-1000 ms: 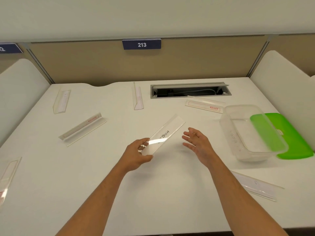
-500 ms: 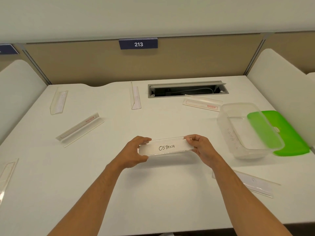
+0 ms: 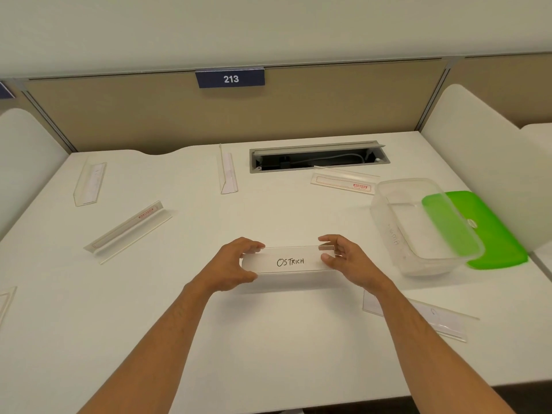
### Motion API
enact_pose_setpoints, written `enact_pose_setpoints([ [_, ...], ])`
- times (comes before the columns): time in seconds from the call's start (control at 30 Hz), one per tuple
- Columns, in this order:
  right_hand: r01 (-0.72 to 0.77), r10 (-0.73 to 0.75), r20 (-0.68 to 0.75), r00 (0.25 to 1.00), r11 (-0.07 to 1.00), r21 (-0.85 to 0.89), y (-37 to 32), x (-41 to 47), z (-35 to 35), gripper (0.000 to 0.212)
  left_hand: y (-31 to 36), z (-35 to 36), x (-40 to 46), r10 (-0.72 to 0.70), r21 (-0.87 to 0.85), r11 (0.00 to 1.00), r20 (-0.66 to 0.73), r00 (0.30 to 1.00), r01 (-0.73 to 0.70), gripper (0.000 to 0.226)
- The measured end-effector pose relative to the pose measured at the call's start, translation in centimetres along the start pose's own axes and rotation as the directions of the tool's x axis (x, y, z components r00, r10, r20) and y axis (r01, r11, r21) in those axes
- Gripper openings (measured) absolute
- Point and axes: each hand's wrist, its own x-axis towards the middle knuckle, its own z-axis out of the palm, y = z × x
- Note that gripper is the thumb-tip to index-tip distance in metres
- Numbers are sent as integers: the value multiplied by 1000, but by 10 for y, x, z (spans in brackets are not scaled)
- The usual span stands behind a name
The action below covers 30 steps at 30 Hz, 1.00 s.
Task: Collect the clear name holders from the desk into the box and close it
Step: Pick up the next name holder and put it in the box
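A clear name holder marked OSTRICH (image 3: 288, 261) is held level in front of me. My left hand (image 3: 231, 265) grips its left end and my right hand (image 3: 346, 258) pinches its right end. The clear box (image 3: 388, 234) stands open and empty on the desk to the right, with its green lid (image 3: 495, 237) lying flat behind it. Several more clear name holders lie around the white desk (image 3: 268, 339): one at far left (image 3: 89, 183), one tilted at the left (image 3: 128, 231), one at the back middle (image 3: 228, 174), one by the box (image 3: 342, 182), one under my right forearm (image 3: 442, 319).
An open cable slot (image 3: 318, 158) is set into the desk's back. White side dividers stand at left (image 3: 27, 162) and right (image 3: 478, 150). A tan back panel carries a blue 213 sign (image 3: 230, 79). Another holder's edge (image 3: 6, 303) shows at the far left.
One second ago only my left hand held the holder, tilted. My right hand then took its right end, and both hands turned it level with the label facing me.
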Motion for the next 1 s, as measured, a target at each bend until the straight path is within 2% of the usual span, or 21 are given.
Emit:
enact_pose_setpoints([
  [0.13,19,-9,81,997,992,-125,-2,-1,-4,58,1,0,1,-2,9,1000,-6,1000,2,64],
  [0.23,29,-13,85,996,981,-191,1,1,-3,66,1,1,0,3,16,1000,-4,1000,-3,63],
  [0.7,62,-68,-17,998,971,-233,-2,-9,-6,63,1,16,-1,20,-32,999,-68,997,-22,64],
  [0.9,89,-127,-85,988,930,-355,-7,-20,-14,63,3,30,6,94,40,995,-85,992,-90,65],
  [1.0,81,-148,-132,980,907,-413,-9,-25,-22,62,5,41,12,104,53,994,-130,986,-98,74],
])
